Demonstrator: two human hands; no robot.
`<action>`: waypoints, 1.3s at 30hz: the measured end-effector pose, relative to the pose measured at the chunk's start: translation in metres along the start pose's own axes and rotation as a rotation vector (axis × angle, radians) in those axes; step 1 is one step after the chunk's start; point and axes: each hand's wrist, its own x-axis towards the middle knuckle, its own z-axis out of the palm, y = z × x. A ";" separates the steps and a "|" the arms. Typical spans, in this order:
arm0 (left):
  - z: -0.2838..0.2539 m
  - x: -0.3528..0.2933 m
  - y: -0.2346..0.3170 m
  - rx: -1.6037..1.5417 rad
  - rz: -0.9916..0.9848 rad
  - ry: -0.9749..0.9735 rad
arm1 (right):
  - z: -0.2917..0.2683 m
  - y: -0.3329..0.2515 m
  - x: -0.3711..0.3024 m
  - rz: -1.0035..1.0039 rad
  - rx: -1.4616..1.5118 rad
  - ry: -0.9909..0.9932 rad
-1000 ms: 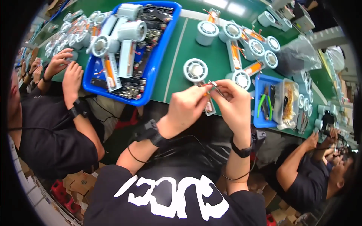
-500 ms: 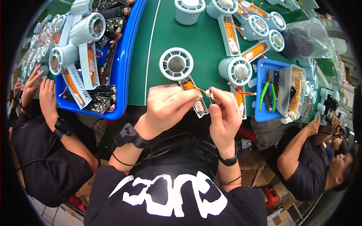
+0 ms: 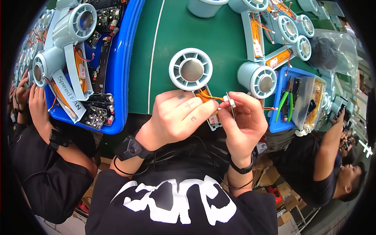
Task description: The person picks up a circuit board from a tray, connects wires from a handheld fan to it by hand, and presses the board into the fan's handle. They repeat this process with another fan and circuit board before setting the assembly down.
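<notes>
While pinching a small circuit board (image 3: 233,109) nearly edge-on between thumb and fingers of the right grip (image 3: 247,124), also squeezing the red and yellow wires (image 3: 212,97) between the fingertips of the left grip (image 3: 177,116), just beside its white connector (image 3: 231,103). Holding both right over the open handle (image 3: 214,123) of a pale blue fan (image 3: 192,70) lying on the green table (image 3: 225,49). Looking very much like the wiring step, joining lead to board! Not managing to tell, from this angle, about full seating at the connector. Calling next, in all likelihood, for a steady board and a straight push, without straining those thin wires. Glancing outward, finding a second fan (image 3: 257,80) just right, then a blue tray (image 3: 276,124) carrying green-handled pliers (image 3: 290,106). Spotting, well apart to the left, a blue bin (image 3: 123,90) holding boards (image 3: 100,116) and more fans (image 3: 74,25).
</notes>
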 end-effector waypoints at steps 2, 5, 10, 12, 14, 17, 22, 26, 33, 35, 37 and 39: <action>0.002 0.001 0.000 -0.022 -0.013 0.027 | 0.001 -0.003 0.003 0.005 -0.014 -0.016; 0.002 0.002 0.001 -0.065 -0.039 0.081 | 0.007 -0.009 0.004 0.176 0.164 0.074; -0.001 0.001 0.003 -0.121 -0.053 0.063 | 0.005 -0.008 -0.002 0.250 0.210 0.061; 0.000 0.001 0.004 -0.145 -0.064 0.071 | 0.001 -0.006 -0.005 0.237 0.265 0.040; 0.000 0.001 0.005 -0.144 -0.062 0.070 | 0.000 -0.007 -0.007 0.228 0.291 0.031; 0.000 0.000 0.006 -0.140 -0.061 0.066 | 0.000 -0.007 -0.007 0.241 0.281 0.037; 0.000 -0.004 0.004 -0.138 -0.057 0.075 | 0.006 -0.005 -0.006 0.145 0.175 0.036; -0.001 -0.006 0.003 -0.127 -0.022 0.076 | 0.003 -0.007 -0.005 0.133 0.068 0.010; -0.009 -0.004 0.007 -0.146 -0.082 0.043 | 0.003 -0.009 -0.003 0.056 -0.033 -0.011; -0.009 -0.003 0.006 -0.164 -0.073 0.052 | 0.002 -0.008 -0.004 0.038 -0.046 -0.020; -0.009 -0.003 0.006 -0.171 -0.071 0.057 | 0.000 -0.007 -0.005 0.001 -0.074 -0.035; -0.010 -0.004 0.005 -0.228 -0.090 0.076 | -0.006 -0.001 -0.007 -0.052 -0.106 -0.041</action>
